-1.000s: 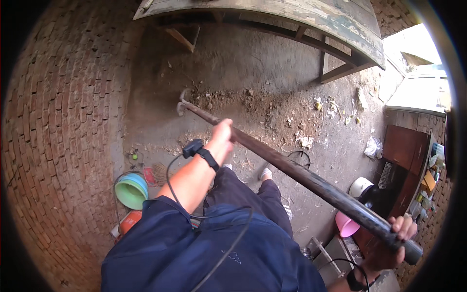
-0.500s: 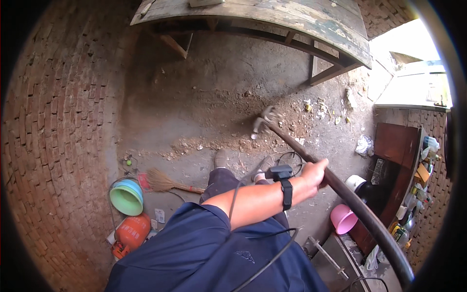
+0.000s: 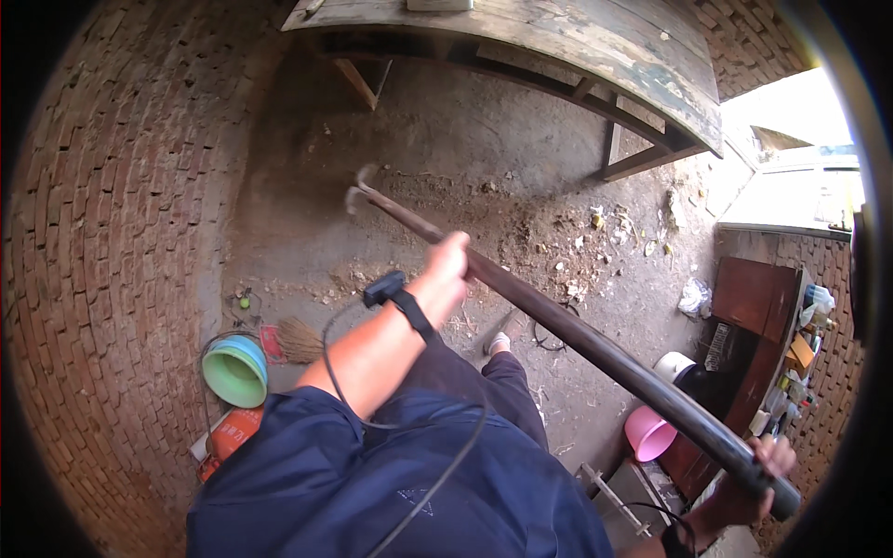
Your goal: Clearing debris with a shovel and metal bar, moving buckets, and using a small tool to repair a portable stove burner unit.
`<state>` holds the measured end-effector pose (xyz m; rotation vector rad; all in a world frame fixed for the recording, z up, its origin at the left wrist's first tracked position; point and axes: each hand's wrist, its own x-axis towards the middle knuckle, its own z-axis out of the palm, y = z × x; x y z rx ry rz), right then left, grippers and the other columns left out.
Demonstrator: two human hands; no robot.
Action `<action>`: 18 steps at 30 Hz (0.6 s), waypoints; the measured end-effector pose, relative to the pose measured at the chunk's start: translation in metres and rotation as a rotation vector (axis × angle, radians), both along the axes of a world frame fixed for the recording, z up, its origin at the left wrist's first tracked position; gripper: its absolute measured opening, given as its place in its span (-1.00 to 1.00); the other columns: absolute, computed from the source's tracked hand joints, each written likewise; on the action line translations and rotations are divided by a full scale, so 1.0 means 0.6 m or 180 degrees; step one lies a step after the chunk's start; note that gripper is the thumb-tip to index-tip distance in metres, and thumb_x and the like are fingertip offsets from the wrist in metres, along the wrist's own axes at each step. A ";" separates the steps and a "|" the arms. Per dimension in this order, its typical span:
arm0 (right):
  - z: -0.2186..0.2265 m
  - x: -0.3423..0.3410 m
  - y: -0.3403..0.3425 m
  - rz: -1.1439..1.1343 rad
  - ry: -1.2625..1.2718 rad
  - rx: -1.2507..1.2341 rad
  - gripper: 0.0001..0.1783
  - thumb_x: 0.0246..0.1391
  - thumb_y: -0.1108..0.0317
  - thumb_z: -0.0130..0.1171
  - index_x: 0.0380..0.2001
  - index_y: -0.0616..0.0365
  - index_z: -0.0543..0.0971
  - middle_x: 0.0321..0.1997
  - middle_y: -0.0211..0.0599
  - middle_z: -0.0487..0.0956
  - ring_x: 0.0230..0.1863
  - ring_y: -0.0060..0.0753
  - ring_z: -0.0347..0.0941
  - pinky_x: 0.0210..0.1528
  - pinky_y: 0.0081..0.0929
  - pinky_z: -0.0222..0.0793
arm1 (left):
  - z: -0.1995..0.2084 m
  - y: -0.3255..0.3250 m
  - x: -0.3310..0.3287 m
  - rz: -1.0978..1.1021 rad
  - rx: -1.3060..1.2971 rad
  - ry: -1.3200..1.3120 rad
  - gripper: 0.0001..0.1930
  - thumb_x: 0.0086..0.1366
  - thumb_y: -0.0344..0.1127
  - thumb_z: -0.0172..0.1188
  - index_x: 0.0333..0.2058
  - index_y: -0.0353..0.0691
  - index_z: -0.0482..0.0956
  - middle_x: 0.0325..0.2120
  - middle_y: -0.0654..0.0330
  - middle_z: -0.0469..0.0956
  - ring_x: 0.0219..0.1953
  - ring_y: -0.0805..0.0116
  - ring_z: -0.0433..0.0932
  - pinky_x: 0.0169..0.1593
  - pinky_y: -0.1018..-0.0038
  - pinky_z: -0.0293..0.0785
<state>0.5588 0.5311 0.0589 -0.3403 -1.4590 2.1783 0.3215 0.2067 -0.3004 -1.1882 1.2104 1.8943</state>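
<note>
A pronged hoe (image 3: 577, 339) with a long dark wooden handle slants across the view from lower right to upper left. My left hand (image 3: 450, 260), a black strap and small device at its wrist, is closed round the handle partway up. Near the butt end, my right hand (image 3: 761, 470) grips the same handle. The curved metal head (image 3: 361, 189) is blurred and is over the dirt floor, left of the rubble; whether it touches the ground I cannot tell. Broken earth and debris (image 3: 549, 242) lie scattered to the right of the head.
A worn wooden table (image 3: 558, 46) stands at the far side. Brick wall (image 3: 112, 223) runs along the left. Green and blue basins (image 3: 235, 374), an orange gas cylinder (image 3: 233, 432) and a straw broom (image 3: 299, 340) are at left. A pink basin (image 3: 648, 431) and cabinet (image 3: 752, 296) stand at right.
The hoe's head has swung left and slightly away from me across the floor. My left hand has moved left and farther out with the handle. My right hand has come into view.
</note>
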 end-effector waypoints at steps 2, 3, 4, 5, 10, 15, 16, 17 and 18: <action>-0.049 -0.044 -0.063 0.0086 -0.0059 -0.0064 -0.59 -0.22 0.36 0.28 -0.37 0.08 0.24 -0.31 -0.35 0.22 -0.13 -0.32 0.24 0.20 -0.30 0.11 | -0.040 -0.071 -0.045 0.0189 0.0023 0.0038 -0.71 0.29 -0.18 -0.02 -0.25 -0.35 0.37 -0.46 0.03 0.48 -0.38 0.11 0.50 -0.24 0.17 0.49; -0.065 -0.052 -0.076 0.0299 -0.0245 -0.0125 -0.56 -0.20 0.33 0.32 -0.34 0.06 0.25 -0.29 -0.37 0.24 -0.06 -0.28 0.27 0.24 -0.27 0.10 | -0.038 -0.095 -0.061 0.0368 0.0036 0.0060 -0.74 0.29 -0.22 -0.01 -0.26 -0.34 0.35 -0.47 0.04 0.46 -0.44 0.15 0.49 -0.30 0.19 0.51; -0.083 -0.064 -0.091 0.0446 -0.0310 -0.0148 -0.55 -0.18 0.31 0.33 -0.33 0.04 0.25 -0.28 -0.37 0.25 -0.04 -0.27 0.28 0.26 -0.26 0.09 | -0.037 -0.118 -0.072 0.0508 -0.0044 0.0063 -0.73 0.28 -0.26 0.01 -0.20 -0.36 0.32 -0.42 0.03 0.44 -0.43 0.17 0.49 -0.33 0.21 0.51; -0.096 -0.072 -0.101 0.0594 -0.0374 -0.0169 -0.55 -0.17 0.29 0.34 -0.32 0.03 0.25 -0.27 -0.38 0.25 -0.01 -0.25 0.29 0.27 -0.24 0.08 | -0.038 -0.130 -0.076 0.0647 -0.0124 0.0067 -0.71 0.27 -0.29 0.03 -0.15 -0.39 0.28 -0.37 0.02 0.42 -0.42 0.18 0.49 -0.36 0.24 0.51; -0.082 -0.027 -0.071 0.0418 -0.0563 0.0035 -0.53 -0.15 0.25 0.34 -0.28 0.04 0.25 -0.24 -0.36 0.26 0.05 -0.21 0.29 0.28 -0.22 0.07 | -0.038 -0.056 -0.046 0.0715 -0.0018 0.0149 -0.77 0.25 -0.28 0.03 -0.26 -0.34 0.32 -0.49 0.06 0.42 -0.50 0.20 0.49 -0.42 0.24 0.50; 0.005 0.070 0.019 -0.0358 -0.0387 0.0274 -0.56 -0.23 0.32 0.32 -0.37 0.06 0.25 -0.31 -0.34 0.24 -0.18 -0.31 0.28 0.15 -0.31 0.10 | -0.016 0.102 0.060 0.0113 0.0176 -0.0070 -0.77 0.24 -0.21 0.04 -0.33 -0.28 0.37 -0.55 0.13 0.44 -0.52 0.20 0.49 -0.48 0.25 0.46; 0.024 0.075 0.026 -0.0570 -0.0406 0.0753 -0.65 -0.22 0.23 0.28 -0.40 0.05 0.34 -0.36 -0.39 0.29 -0.22 -0.32 0.27 0.07 -0.30 0.12 | 0.000 0.131 0.083 0.0132 0.0190 -0.0060 -0.77 0.24 -0.20 0.06 -0.33 -0.28 0.37 -0.54 0.14 0.44 -0.52 0.22 0.50 -0.48 0.27 0.46; 0.043 0.082 0.031 -0.0793 -0.0425 0.1240 -0.70 -0.20 0.15 0.24 -0.42 0.03 0.43 -0.41 -0.44 0.34 -0.27 -0.33 0.26 -0.02 -0.28 0.14 | 0.017 0.156 0.106 0.0142 0.0212 -0.0051 -0.77 0.24 -0.19 0.07 -0.34 -0.27 0.38 -0.54 0.15 0.44 -0.53 0.24 0.50 -0.49 0.28 0.46; 0.074 0.125 0.051 -0.0927 -0.0314 0.1269 -0.65 -0.20 0.13 0.24 -0.38 0.08 0.44 -0.37 -0.35 0.32 -0.20 -0.23 0.23 0.04 -0.27 0.09 | 0.047 0.193 0.125 -0.0004 0.0449 -0.0184 -0.77 0.24 -0.19 0.08 -0.33 -0.26 0.38 -0.54 0.17 0.44 -0.53 0.26 0.49 -0.51 0.30 0.45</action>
